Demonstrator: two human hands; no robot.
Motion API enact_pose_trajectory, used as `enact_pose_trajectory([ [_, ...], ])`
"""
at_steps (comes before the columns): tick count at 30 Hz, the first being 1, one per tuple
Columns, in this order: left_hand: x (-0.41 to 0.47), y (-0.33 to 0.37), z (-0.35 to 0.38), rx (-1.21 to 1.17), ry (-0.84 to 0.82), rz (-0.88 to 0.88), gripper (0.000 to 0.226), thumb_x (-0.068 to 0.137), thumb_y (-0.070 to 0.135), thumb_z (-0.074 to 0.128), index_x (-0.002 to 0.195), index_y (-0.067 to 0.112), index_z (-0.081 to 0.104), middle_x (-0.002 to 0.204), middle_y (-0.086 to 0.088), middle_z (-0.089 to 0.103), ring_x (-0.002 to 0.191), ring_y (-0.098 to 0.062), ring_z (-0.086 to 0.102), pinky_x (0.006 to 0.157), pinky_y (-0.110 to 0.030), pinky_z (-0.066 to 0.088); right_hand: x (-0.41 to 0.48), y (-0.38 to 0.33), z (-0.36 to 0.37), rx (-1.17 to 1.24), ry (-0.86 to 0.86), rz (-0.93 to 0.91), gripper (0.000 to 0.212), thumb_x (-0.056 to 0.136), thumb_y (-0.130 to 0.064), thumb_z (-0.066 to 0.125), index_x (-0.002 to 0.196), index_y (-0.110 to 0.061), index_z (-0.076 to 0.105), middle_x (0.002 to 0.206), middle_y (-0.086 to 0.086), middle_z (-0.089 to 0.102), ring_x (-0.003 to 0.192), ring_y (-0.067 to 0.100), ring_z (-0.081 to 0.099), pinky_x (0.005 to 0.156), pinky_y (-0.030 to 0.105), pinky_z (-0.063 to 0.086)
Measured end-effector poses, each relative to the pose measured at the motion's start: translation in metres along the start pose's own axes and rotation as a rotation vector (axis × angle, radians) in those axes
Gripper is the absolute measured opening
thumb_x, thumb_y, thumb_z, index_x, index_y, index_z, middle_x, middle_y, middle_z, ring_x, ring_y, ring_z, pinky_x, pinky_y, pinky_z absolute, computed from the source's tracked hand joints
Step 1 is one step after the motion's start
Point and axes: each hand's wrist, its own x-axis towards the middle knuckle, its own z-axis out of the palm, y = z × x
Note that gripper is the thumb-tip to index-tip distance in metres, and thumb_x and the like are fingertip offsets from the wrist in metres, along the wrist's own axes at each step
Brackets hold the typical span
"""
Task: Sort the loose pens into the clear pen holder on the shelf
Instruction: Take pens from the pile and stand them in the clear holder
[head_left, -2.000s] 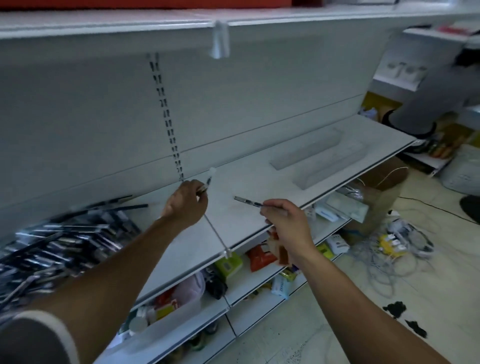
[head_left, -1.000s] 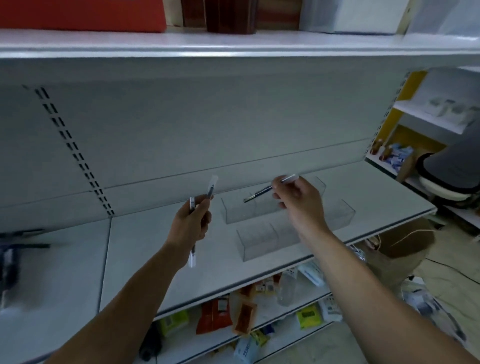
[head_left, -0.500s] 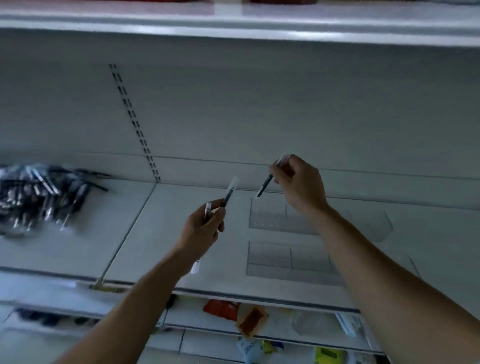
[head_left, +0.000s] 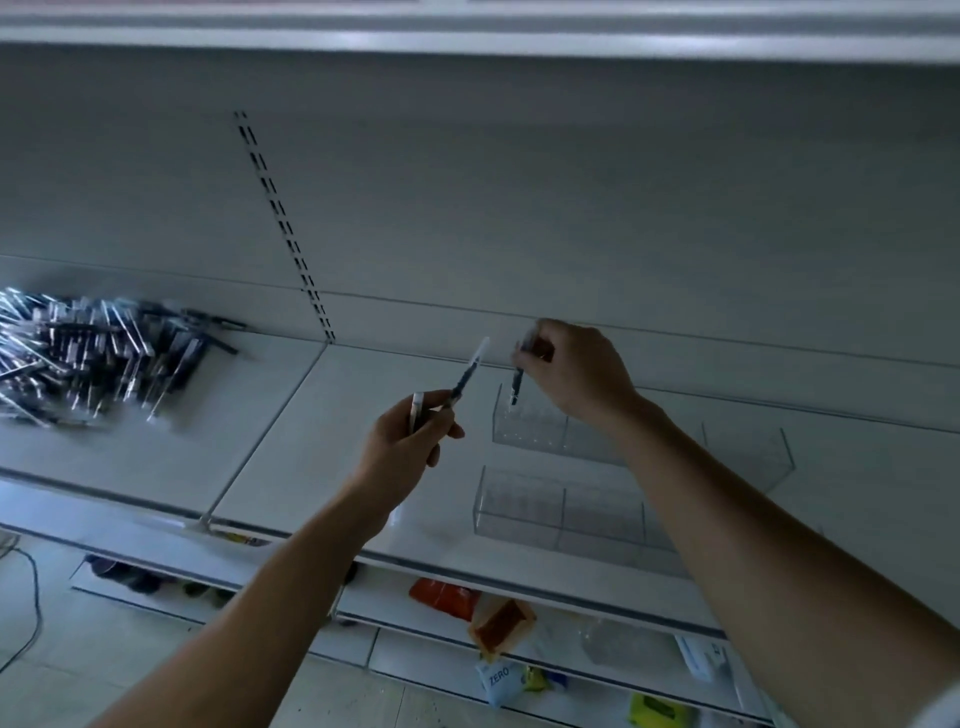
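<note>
Above the white shelf, the right hand pinched a pen pointing six o'clock into the clear holder; the left hand gripped spare pens.

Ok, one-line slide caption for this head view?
Right hand holds a pen tip-down at the left end of the rear clear pen holder; left hand grips two more pens.

The left arm and the right arm are both bare from the wrist to the edge of the view; the left hand and the right hand are bare too; by the right arm, in the bottom right corner, sits a pale bit of cloth; it may be a sleeve, too blurry to tell.
</note>
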Motion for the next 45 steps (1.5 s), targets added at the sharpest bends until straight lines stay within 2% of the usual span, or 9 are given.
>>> enact_pose_trajectory([
  [7, 0.008, 0.009, -0.002, -0.059, -0.039, 0.078, 0.017, 0.093, 0.006, 0.058, 0.106, 0.014, 0.065, 0.082, -0.005, 0.071, 0.052, -0.002, 0.052, 0.049, -0.011, 0.039, 0.002, -0.005, 0.009, -0.100, -0.090, 0.110, 0.012, 0.088, -0.034, 0.063, 0.094, -0.024, 0.066, 0.091, -0.002, 0.067, 0.085, 0.019, 0.060, 0.067, 0.026, 0.040],
  [11, 0.013, 0.012, 0.001, -0.070, -0.089, 0.097, 0.017, 0.092, 0.008, 0.061, 0.103, 0.019, 0.068, 0.082, -0.004, 0.072, 0.055, -0.004, 0.053, 0.049, -0.011, 0.039, -0.010, -0.003, 0.002, -0.021, -0.044, 0.136, 0.026, 0.086, -0.030, 0.065, 0.112, -0.023, 0.063, 0.112, -0.007, 0.064, 0.096, 0.016, 0.063, 0.083, 0.030, 0.048],
  [14, 0.018, 0.014, 0.004, -0.035, -0.137, 0.126, 0.017, 0.091, 0.011, 0.062, 0.099, 0.025, 0.068, 0.083, -0.002, 0.073, 0.056, -0.007, 0.050, 0.053, -0.013, 0.040, -0.032, -0.011, -0.005, 0.208, 0.239, 0.149, 0.017, 0.088, -0.023, 0.060, 0.103, -0.026, 0.066, 0.096, -0.013, 0.066, 0.073, 0.006, 0.063, 0.072, 0.027, 0.050],
  [18, 0.023, 0.016, 0.009, 0.027, -0.211, 0.167, 0.019, 0.093, 0.013, 0.061, 0.100, 0.029, 0.067, 0.080, 0.002, 0.073, 0.056, -0.008, 0.048, 0.057, -0.018, 0.042, -0.050, -0.023, -0.013, 0.726, 0.003, 0.260, 0.010, 0.090, -0.026, 0.063, 0.094, -0.018, 0.068, 0.087, -0.002, 0.072, 0.069, 0.006, 0.064, 0.062, 0.024, 0.050],
  [25, 0.025, 0.018, 0.025, 0.088, -0.267, 0.174, 0.017, 0.094, 0.016, 0.059, 0.103, 0.027, 0.067, 0.079, 0.007, 0.072, 0.055, -0.006, 0.048, 0.055, -0.017, 0.041, -0.049, -0.010, -0.016, 0.900, -0.009, 0.330, 0.009, 0.089, -0.017, 0.067, 0.093, -0.011, 0.062, 0.086, 0.003, 0.069, 0.073, 0.009, 0.068, 0.061, 0.021, 0.051],
  [30, 0.029, 0.019, 0.029, 0.214, -0.199, 0.187, 0.012, 0.095, 0.027, 0.057, 0.095, 0.032, 0.068, 0.085, 0.008, 0.073, 0.056, -0.005, 0.053, 0.057, -0.018, 0.042, -0.045, -0.006, -0.022, 0.881, 0.102, 0.296, 0.005, 0.089, -0.012, 0.065, 0.087, -0.009, 0.062, 0.080, 0.002, 0.070, 0.069, 0.008, 0.069, 0.059, 0.020, 0.052],
  [35, 0.035, 0.019, 0.010, -0.027, 0.007, 0.090, 0.020, 0.096, 0.030, 0.054, 0.091, 0.018, 0.070, 0.070, 0.003, 0.062, 0.056, -0.008, 0.041, 0.054, -0.019, 0.034, -0.029, 0.011, -0.042, 0.646, 0.340, 0.220, 0.009, 0.088, -0.015, 0.066, 0.082, -0.016, 0.060, 0.074, -0.003, 0.069, 0.065, 0.007, 0.067, 0.061, 0.026, 0.054],
  [38, 0.032, 0.018, 0.009, -0.081, 0.009, 0.068, 0.022, 0.098, 0.025, 0.052, 0.089, 0.015, 0.069, 0.065, 0.000, 0.054, 0.055, -0.009, 0.039, 0.050, -0.015, 0.032, -0.021, 0.020, -0.034, 0.405, 0.304, 0.168, 0.007, 0.085, -0.025, 0.067, 0.081, -0.025, 0.061, 0.076, -0.007, 0.070, 0.072, 0.009, 0.068, 0.071, 0.036, 0.057],
  [45, 0.023, 0.019, 0.012, -0.120, -0.033, 0.073, 0.023, 0.099, 0.019, 0.049, 0.092, 0.008, 0.068, 0.060, 0.001, 0.049, 0.053, -0.008, 0.038, 0.050, -0.014, 0.032, -0.012, 0.015, -0.010, 0.099, 0.178, 0.050, 0.011, 0.086, -0.032, 0.066, 0.086, -0.022, 0.062, 0.081, -0.011, 0.067, 0.080, 0.013, 0.065, 0.071, 0.029, 0.050],
])
